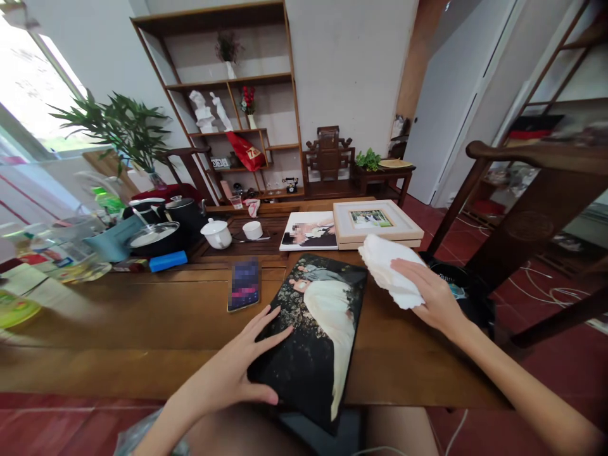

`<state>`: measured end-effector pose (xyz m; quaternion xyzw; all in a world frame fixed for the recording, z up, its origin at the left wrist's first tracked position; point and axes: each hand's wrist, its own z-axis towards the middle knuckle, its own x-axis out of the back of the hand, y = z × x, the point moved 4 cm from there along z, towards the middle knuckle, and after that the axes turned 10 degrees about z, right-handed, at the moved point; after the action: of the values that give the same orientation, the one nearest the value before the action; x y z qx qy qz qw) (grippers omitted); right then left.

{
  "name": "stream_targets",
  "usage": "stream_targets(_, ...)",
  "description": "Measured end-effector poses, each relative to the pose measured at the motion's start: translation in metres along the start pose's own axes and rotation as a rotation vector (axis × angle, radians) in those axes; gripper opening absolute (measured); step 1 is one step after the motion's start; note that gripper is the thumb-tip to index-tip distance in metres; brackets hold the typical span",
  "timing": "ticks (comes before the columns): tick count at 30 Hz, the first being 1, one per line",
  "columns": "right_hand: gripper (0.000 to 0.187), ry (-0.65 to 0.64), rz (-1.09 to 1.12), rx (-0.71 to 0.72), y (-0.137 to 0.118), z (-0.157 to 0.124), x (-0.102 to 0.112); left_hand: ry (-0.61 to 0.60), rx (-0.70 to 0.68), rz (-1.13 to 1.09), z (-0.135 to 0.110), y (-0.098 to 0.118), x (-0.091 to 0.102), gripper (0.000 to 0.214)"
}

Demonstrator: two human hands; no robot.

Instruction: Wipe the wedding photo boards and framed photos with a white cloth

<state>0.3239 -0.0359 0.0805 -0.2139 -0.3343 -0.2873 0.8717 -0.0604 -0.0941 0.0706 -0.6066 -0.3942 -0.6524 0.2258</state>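
Note:
A dark photo panel [308, 342] showing a couple, one in a long white gown, lies slanted on the wooden table, its lower corner past the front edge. My left hand [249, 354] rests on its left side, fingers spread over the surface and thumb near the lower left edge. To the right of the panel, my right hand [432, 294] grips a bunched white cloth [392, 269], apart from the panel; part of the palm is hidden. Behind the panel are a second photo panel [308, 231] and a light framed photo [377, 221] lying on a similar frame.
A phone [244, 285] lies left of the panel. Farther back stand a lidded white cup [216, 234], a small white bowl [253, 230], a dark kettle [185, 215] and a blue box [168, 261]. A wooden chair [536, 221] and a black bin [475, 310] are at the right.

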Motion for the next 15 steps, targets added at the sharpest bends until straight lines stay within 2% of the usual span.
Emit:
stream_targets(2,0.068,0.053,0.017,0.037,-0.003,0.004,0.004,-0.041,-0.026,-0.063,-0.001,-0.009,0.009,0.083)
stream_targets(4,0.067,0.056,0.032,0.054,-0.005,0.008,0.004,-0.015,0.001,-0.11,-0.006,-0.016,0.014,0.071)
stream_targets(7,0.069,0.004,0.034,0.046,-0.004,0.014,-0.004,0.202,0.198,-0.19,-0.021,-0.027,0.012,0.064)
stream_targets(9,0.071,-0.036,0.023,0.04,-0.001,0.017,-0.012,0.388,0.447,-0.313,-0.036,-0.036,0.001,0.066)
stream_targets(11,0.072,-0.072,0.007,0.044,0.002,0.018,-0.021,0.474,0.665,-0.526,-0.049,-0.039,-0.019,0.073)
stream_targets(13,0.072,-0.112,-0.005,0.057,0.004,0.018,-0.031,0.487,0.753,-0.797,-0.054,-0.033,-0.038,0.085)
stream_targets(15,0.072,-0.152,-0.006,0.067,0.003,0.017,-0.04,0.507,0.761,-1.059,-0.051,-0.021,-0.049,0.097)
